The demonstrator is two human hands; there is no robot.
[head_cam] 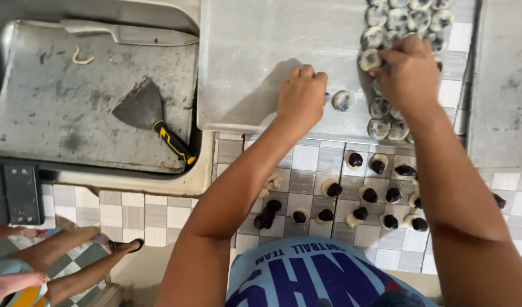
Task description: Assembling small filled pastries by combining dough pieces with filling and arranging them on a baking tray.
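Blue shirt [318,278] lowest in view | left hand [301,98] curled knuckles-up on tray [249,62], grip hidden — dough ball [343,100] just right of it | right hand [411,74] pinching another ball [369,59] — cluster beneath.

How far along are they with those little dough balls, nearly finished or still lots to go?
Partly through. A cluster of filled balls already sits on the metal tray, so those look done. In hand: the left hand rests beside a single ball, and the right hand grips another ball. Left: more than a dozen dough pieces topped with dark filling lie unwrapped on the tiled counter.
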